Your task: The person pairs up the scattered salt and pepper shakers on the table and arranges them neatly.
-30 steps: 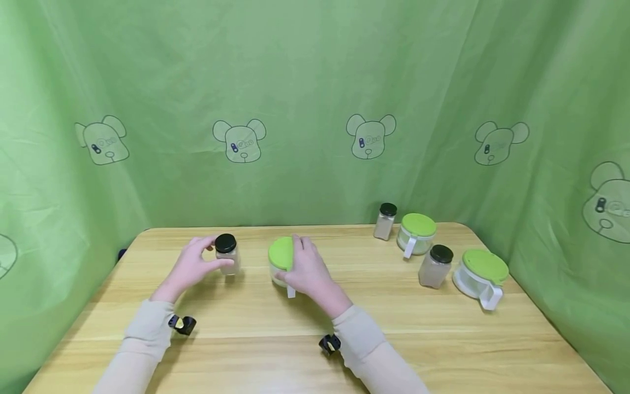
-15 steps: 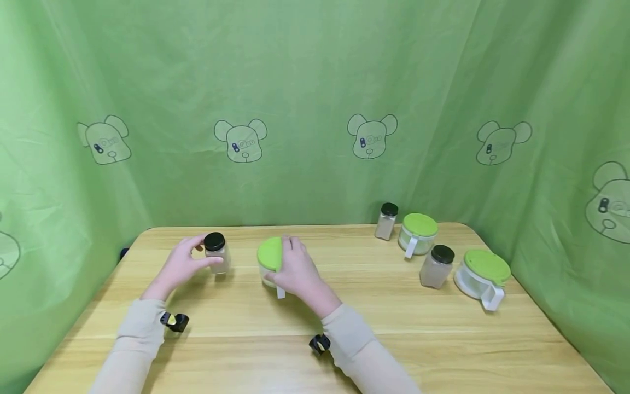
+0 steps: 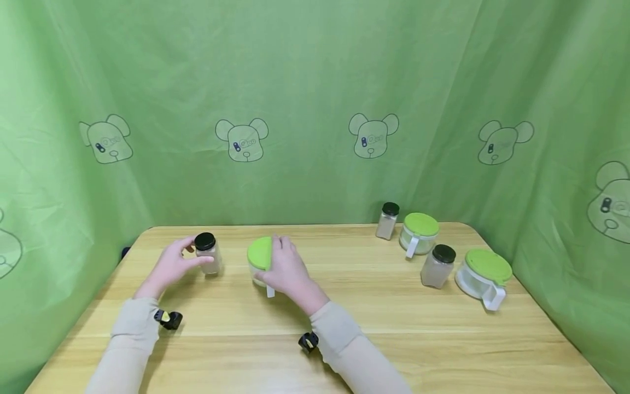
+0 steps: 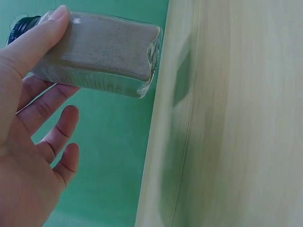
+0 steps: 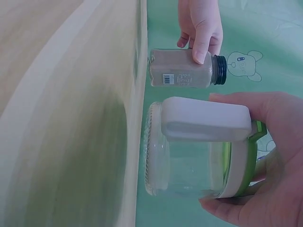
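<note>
My left hand (image 3: 169, 266) pinches a spice jar (image 3: 211, 262) with a black lid between thumb and fingers. Square glass walls and grey-brown powder show on this jar (image 4: 104, 49) in the left wrist view, and a shadow lies on the table apart from its base. My right hand (image 3: 287, 268) grips a round glass seasoning pot (image 3: 259, 254) from above, around its green lid. In the right wrist view the pot's white handle (image 5: 206, 118) faces the camera, and its clear body has a narrow gap to the table. The pot stands upright, right of the spice jar.
At the table's right side are two more black-lidded spice jars, a rear one (image 3: 386, 223) and a nearer one (image 3: 436, 268). Beside them stand two green-lidded pots, one at the back (image 3: 418, 235) and one near the right edge (image 3: 487, 268). A green curtain (image 3: 305, 180) surrounds the wooden table (image 3: 236, 350).
Both hands have shifted left together, carrying the spice jar and the seasoning pot with them. The jars and pots on the right keep their places on the table.
</note>
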Available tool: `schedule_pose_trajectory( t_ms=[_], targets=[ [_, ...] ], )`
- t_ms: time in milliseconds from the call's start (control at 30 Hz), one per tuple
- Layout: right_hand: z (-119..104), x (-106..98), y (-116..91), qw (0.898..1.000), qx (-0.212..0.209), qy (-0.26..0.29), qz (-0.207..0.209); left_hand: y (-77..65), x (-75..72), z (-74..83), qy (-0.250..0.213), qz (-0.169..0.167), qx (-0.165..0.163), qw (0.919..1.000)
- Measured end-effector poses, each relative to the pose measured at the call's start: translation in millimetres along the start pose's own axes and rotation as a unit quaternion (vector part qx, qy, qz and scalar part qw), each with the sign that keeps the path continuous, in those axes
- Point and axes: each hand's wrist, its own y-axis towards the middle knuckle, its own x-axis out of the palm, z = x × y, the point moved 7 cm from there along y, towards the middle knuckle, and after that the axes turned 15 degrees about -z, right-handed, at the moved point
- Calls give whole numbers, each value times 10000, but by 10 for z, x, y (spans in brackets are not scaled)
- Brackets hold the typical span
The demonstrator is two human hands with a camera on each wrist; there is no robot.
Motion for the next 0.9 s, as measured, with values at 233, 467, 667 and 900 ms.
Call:
schedule_pose_trajectory(
  t_ms=[233,467,667,900],
  targets=[
    [-39,66,73,10000,15,34,-54,-37,-40,-115,-61,-16,-175,9998],
    [-88,152,134,9999,40,63,-155,-58,-55,-198,-27,5,-157,9999],
    [-151,186,166,9997,18,81,-215,-82,-71,-245,1,-48,-156,9999],
    [-222,225,204,9997,-17,-12,-243,-126,-101,-300,-109,-162,-265,9995]
  ],
)
